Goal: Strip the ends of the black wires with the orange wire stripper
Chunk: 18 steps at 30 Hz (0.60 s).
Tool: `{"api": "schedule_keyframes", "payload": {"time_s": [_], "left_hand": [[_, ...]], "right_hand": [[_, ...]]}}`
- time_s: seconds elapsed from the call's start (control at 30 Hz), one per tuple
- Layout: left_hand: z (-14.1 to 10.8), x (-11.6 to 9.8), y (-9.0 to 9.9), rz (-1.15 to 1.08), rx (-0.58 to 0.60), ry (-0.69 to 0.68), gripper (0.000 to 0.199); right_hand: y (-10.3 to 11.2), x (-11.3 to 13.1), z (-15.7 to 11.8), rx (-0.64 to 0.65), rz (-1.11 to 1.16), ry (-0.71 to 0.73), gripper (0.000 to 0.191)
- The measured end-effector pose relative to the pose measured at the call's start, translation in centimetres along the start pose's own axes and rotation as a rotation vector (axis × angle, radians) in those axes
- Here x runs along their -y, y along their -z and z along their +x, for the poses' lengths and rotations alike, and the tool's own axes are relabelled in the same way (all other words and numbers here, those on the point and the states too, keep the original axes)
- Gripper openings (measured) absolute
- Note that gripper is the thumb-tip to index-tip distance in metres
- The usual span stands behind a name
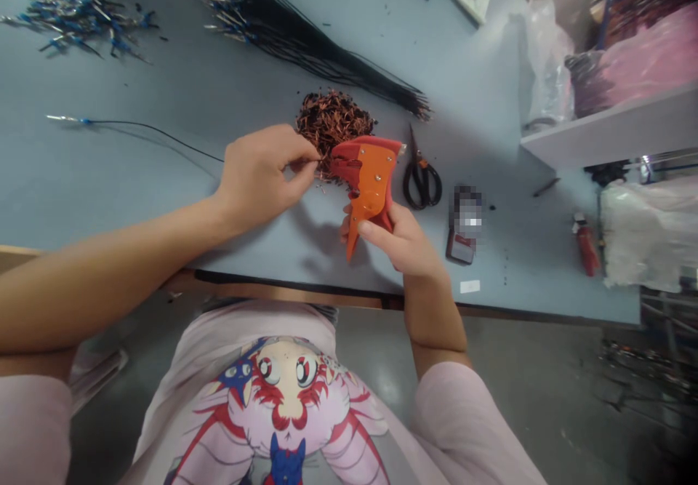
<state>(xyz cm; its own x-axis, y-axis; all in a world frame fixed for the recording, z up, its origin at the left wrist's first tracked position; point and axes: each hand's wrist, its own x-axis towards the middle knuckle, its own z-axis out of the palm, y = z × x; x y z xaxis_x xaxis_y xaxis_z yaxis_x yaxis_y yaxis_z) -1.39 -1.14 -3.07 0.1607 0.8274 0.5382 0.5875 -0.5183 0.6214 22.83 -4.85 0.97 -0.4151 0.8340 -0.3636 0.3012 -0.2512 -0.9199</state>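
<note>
Head view: the left hand (262,179) is pinching a black wire (163,132) beside a heap of clippings (332,125). The right hand (395,241), fingers clenched, is gripping an orange wire stripper (368,176).

Wire stripper (368,176): squeeze-handled, orange body, red grips, steel rivets, small metal tip at the upper end; tilted, gripped in the right hand (398,241). Black wire (158,131): single, thin, slightly curved, with a blue terminal (81,120) at the far end; the near end runs into the left hand (262,179), pinched just beside the stripper.
</note>
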Motion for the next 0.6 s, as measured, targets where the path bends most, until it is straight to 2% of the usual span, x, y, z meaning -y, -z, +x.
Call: {"api": "schedule_keyframes", "payload": {"time_s": [0.33,0.6], "left_hand": [[-0.10,-0.24,0.00,-0.009,0.031,0.021,0.013],[-0.11,-0.30,0.01,-0.013,0.041,0.032,0.016]], "right_hand": [[-0.48,-0.16,0.32,0.034,-0.075,0.005,0.041],[-0.76,0.24,0.27,0.043,0.002,-0.028,0.039]]}}
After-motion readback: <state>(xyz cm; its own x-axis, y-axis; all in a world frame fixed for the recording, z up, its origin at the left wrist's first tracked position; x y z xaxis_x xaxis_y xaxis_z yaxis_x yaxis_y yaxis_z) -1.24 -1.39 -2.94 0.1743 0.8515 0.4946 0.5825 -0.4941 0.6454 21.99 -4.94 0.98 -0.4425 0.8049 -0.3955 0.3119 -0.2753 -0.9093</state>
